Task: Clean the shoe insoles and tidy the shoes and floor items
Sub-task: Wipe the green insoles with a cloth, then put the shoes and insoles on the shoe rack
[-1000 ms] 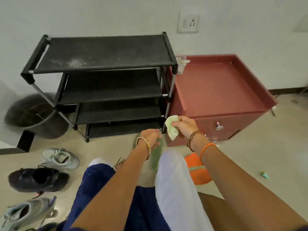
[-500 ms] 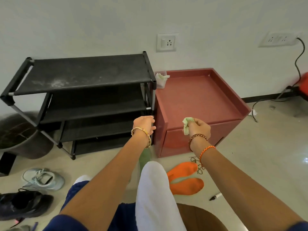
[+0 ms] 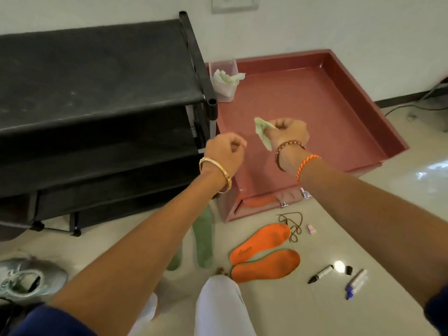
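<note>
My right hand (image 3: 287, 133) pinches a crumpled pale green wipe (image 3: 261, 132) in the air above the red cabinet top (image 3: 339, 112). My left hand (image 3: 225, 151) is a closed fist holding nothing, just left of it, beside the black shoe rack (image 3: 97, 76). Two orange insoles (image 3: 263, 243) lie side by side on the floor below my hands. Two green insoles (image 3: 204, 241) lie to their left, one partly hidden by my left forearm. A grey-green sneaker (image 3: 26, 277) sits at the left edge.
A clear tub of wipes (image 3: 224, 81) stands at the cabinet's back left corner. A brown shoelace (image 3: 292, 224), a small pink item (image 3: 311, 229), a black marker (image 3: 320, 274) and a blue marker (image 3: 355, 284) lie on the floor at right. My white-clad knee (image 3: 218, 306) is at bottom centre.
The view has risen and tipped downward, showing the cabinet top from above and more floor items. Both hands lifted, and the right one carried the wipe over the cabinet top.
</note>
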